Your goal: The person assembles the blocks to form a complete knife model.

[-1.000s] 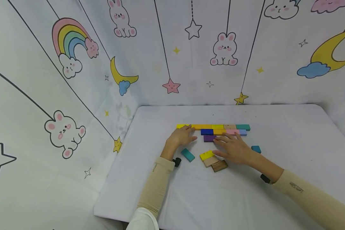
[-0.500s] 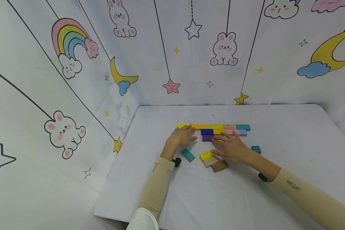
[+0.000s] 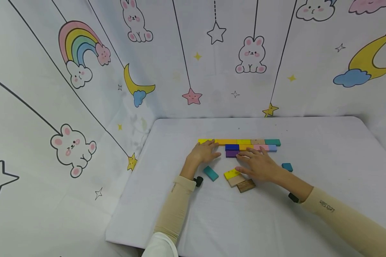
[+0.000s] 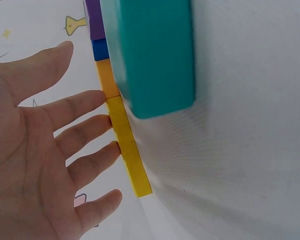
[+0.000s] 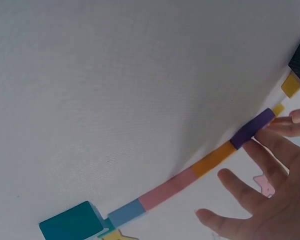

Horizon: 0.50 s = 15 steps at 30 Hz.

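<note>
A back row of yellow, orange, tan and green blocks (image 3: pixel 225 141) lies on the table. Against its front sits a shorter row with a dark blue block (image 3: pixel 232 147), orange, pink and light blue ones. The purple block (image 3: pixel 232 154) lies before the dark blue one. My left hand (image 3: pixel 202 152), fingers spread, rests its fingertips on the left part of the back row; in the left wrist view they touch the yellow block (image 4: pixel 129 147). With fingers extended, my right hand (image 3: pixel 258 165) touches the purple block's right end, also seen in the right wrist view (image 5: pixel 252 128).
Nearer the front lie a teal block (image 3: pixel 210 173), a yellow block (image 3: pixel 232 174), a light wood block (image 3: pixel 236 180) and a brown wood block (image 3: pixel 246 185). A blue-teal block (image 3: pixel 287 167) is right of my right hand. A patterned cloth stands behind the white table (image 3: pixel 325 142).
The purple block has shifted slightly left and back, up against the dark blue block, with my right hand moving along with it. My left hand has stayed where it was.
</note>
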Each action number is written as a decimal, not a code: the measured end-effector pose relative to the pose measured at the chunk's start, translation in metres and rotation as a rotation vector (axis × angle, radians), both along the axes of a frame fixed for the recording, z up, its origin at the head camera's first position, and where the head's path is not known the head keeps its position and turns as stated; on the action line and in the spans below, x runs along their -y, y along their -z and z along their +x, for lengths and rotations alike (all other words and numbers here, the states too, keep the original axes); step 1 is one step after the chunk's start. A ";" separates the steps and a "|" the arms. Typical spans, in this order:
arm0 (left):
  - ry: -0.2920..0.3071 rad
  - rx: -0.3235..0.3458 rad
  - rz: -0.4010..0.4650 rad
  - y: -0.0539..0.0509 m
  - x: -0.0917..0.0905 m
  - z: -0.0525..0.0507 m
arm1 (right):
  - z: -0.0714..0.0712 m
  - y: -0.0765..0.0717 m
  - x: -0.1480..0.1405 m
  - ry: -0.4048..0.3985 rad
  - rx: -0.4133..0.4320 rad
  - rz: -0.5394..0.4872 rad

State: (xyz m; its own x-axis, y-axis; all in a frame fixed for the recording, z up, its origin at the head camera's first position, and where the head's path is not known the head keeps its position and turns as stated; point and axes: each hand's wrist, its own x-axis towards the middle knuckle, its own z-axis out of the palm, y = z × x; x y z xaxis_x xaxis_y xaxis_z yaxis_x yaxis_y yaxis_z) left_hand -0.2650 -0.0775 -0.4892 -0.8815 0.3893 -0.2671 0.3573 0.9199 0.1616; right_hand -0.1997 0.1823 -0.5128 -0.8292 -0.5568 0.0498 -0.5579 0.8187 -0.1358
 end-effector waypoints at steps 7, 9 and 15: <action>-0.027 0.010 0.012 0.003 0.000 0.000 | -0.001 -0.001 0.003 0.017 0.015 0.022; -0.029 0.010 0.013 0.003 0.000 0.000 | -0.002 -0.001 0.003 0.016 0.017 0.024; -0.030 0.011 0.017 0.003 0.000 0.000 | -0.002 -0.004 0.003 0.013 0.029 0.018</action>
